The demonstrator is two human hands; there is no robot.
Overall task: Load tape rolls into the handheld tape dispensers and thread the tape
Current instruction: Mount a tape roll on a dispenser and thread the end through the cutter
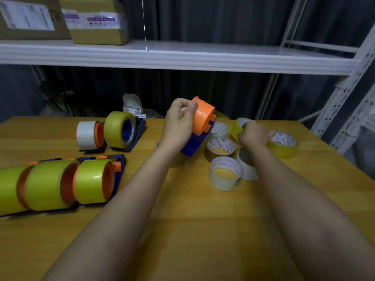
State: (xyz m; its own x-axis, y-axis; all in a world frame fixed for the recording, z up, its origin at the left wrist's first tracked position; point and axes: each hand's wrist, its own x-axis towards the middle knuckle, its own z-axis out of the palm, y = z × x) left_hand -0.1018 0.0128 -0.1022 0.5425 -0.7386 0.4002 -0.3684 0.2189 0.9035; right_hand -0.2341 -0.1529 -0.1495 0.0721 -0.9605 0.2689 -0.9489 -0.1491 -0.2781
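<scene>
Seemingly, dispenser [199,126] spool up-right.

My left hand [178,120] grips an empty dispenser [199,126] off the table [182,220], orange hub up, blue body below, thumb on the hub. My right hand [253,134] is down in the loose rolls, fingers curled on a yellow roll [240,125]; grip is blurred. Another yellow roll [283,144] just right of it, clear rolls [226,173] nearer me. Loaded dispensers [60,183] in a row at left, two more [113,130] behind. Boxes [97,21] on the shelf [182,55] above.
</scene>
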